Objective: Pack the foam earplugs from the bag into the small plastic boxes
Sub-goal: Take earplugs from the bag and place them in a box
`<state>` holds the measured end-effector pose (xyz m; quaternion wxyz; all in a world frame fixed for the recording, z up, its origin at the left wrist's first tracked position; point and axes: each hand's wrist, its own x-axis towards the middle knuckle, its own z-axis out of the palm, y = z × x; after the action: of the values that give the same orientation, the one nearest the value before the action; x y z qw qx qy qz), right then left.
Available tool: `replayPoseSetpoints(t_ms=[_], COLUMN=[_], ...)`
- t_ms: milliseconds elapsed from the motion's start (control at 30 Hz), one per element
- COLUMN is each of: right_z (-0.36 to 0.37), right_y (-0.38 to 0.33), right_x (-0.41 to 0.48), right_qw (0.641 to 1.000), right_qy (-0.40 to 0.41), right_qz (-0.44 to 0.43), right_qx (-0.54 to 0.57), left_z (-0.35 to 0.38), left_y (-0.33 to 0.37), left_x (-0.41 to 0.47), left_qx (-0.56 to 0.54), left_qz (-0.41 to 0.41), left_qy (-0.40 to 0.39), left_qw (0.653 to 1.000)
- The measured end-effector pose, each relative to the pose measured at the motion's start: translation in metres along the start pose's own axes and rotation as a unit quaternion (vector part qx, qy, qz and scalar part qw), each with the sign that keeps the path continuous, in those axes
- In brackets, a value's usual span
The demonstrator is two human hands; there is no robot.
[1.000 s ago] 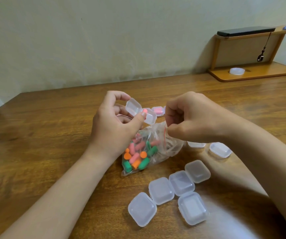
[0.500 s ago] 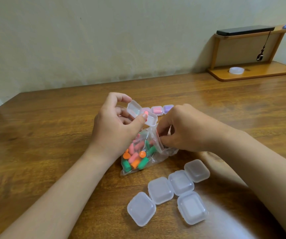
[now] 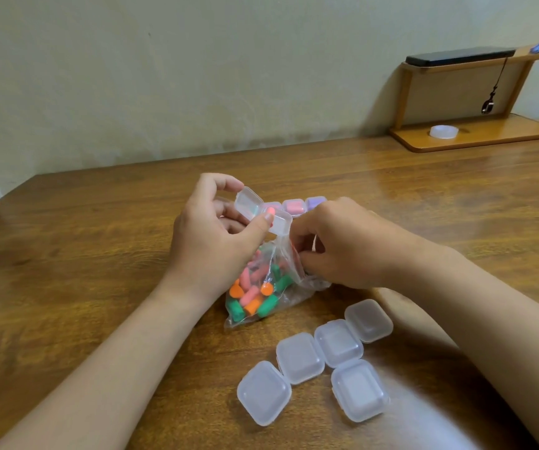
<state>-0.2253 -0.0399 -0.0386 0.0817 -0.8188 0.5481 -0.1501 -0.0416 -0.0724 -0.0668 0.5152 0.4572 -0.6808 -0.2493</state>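
Head view, left of centre: left hand (image 3: 216,241) grips an open box (image 3: 263,212), lid up, a pink earplug (image 3: 270,210) inside.
Centre: bag (image 3: 289,295) of pink, orange and green earplugs (image 3: 252,293) lies on the table (image 3: 99,271), just below that box.
Behind: filled boxes (image 3: 294,206) in a row.
Right of centre: right hand (image 3: 342,245), fingers curled, pinches the bag's mouth.
Lower right: five clear closed boxes (image 3: 300,357), clustered and touching.

Pale greenish wall (image 3: 164,76), scuffed along base. Glossy brown wooden table (image 3: 67,254) against it. Far right corner: small two-tier wooden shelf (image 3: 495,138); dark flat device (image 3: 459,56), perhaps phone, on top; white ring (image 3: 444,131) on lower board.
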Motion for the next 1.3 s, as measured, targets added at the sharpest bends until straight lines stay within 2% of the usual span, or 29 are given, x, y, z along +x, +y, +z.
replayPoseSetpoints(t_ms=[167, 467, 667, 967, 1300], right_z=[-0.003, -0.018, -0.018, -0.017, -0.017], right_y=[0.003, 0.014, 0.012, 0.014, 0.013], right_x=[0.001, 0.001, 0.001, 0.002, 0.002], right_qw=[0.999, 0.994, 0.978, 0.953, 0.932], right_qy=[0.030, 0.103, 0.206, 0.298, 0.344], right_qz=[-0.014, 0.017, 0.006, 0.007, 0.020], right_qx=[0.004, 0.008, 0.031, 0.051, 0.108], left_z=[0.000, -0.002, -0.002, -0.003, -0.002], left_y=[0.001, 0.008, 0.015, 0.013, 0.017], left_x=[0.000, -0.001, -0.001, 0.001, -0.001], left_qx=[-0.001, -0.022, -0.079, -0.175, -0.178], left_qz=[-0.004, -0.019, -0.050, -0.114, -0.144], left_qy=[0.008, 0.018, 0.004, -0.019, -0.054], left_qw=[1.000, 0.999, 0.996, 0.978, 0.972])
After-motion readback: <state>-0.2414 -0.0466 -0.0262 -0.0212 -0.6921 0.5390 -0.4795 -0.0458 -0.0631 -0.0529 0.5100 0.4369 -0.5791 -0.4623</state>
